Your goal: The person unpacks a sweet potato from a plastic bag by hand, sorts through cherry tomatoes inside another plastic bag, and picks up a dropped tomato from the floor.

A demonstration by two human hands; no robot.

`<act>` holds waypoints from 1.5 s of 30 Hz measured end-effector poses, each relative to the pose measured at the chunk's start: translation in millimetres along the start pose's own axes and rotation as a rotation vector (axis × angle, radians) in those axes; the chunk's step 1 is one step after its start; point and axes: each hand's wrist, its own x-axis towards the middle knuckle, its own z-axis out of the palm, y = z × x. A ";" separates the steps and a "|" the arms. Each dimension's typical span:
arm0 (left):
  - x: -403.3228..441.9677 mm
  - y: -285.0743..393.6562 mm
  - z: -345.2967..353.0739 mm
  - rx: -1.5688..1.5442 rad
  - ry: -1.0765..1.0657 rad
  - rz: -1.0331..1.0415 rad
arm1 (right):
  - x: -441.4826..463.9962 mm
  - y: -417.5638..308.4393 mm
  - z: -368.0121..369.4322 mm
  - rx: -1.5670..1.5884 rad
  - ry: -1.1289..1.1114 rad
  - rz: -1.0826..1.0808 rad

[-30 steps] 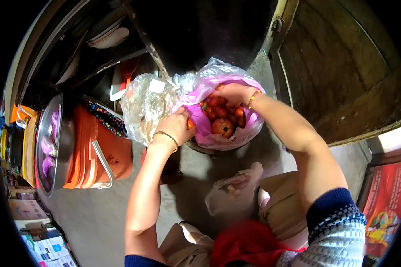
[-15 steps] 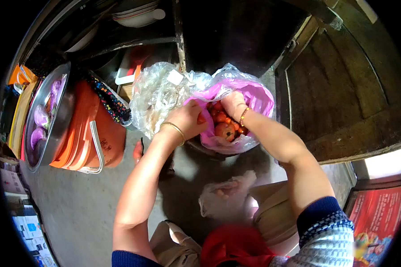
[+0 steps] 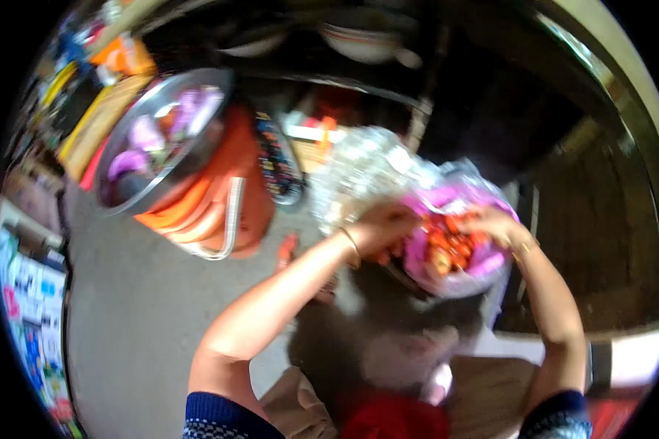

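Note:
A pink plastic bag (image 3: 416, 252) stands on the floor, its mouth wide and full of red tomatoes (image 3: 458, 245); one at the front is paler. My left hand (image 3: 386, 225), with a bracelet at the wrist, is closed on the bag's left rim, though its fingertips are blurred. Something red shows just below that hand. Over the tomatoes at the bag's right side lies my right hand (image 3: 496, 225), fingers stretched across them and smeared by motion. Crumpled clear plastic (image 3: 362, 168) lies behind and left of the bag.
To the left, an orange bucket (image 3: 252, 208) with a white handle stands beneath a tilted metal basin (image 3: 113, 205) holding purple and white pieces. A dark cabinet shelf with bowls (image 3: 366, 44) is behind. A wooden panel (image 3: 593, 241) rises at right. A pale plastic bag (image 3: 410, 355) is near my legs.
The view has swung left, so everything appears farther right and lower. My right hand has come up from deep among the tomatoes to lie over their right side. My left hand stays at the bag's rim.

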 end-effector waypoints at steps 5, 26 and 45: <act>-95.7 41.7 -69.0 -0.222 0.166 0.370 | -31.0 -75.1 65.0 0.540 -0.433 -0.212; -121.1 51.8 -219.6 0.488 1.052 0.947 | 16.9 -205.9 112.2 -0.014 -0.532 -0.606; 98.3 -66.6 41.0 1.600 0.028 0.509 | 111.8 68.9 23.3 -0.997 0.290 -0.177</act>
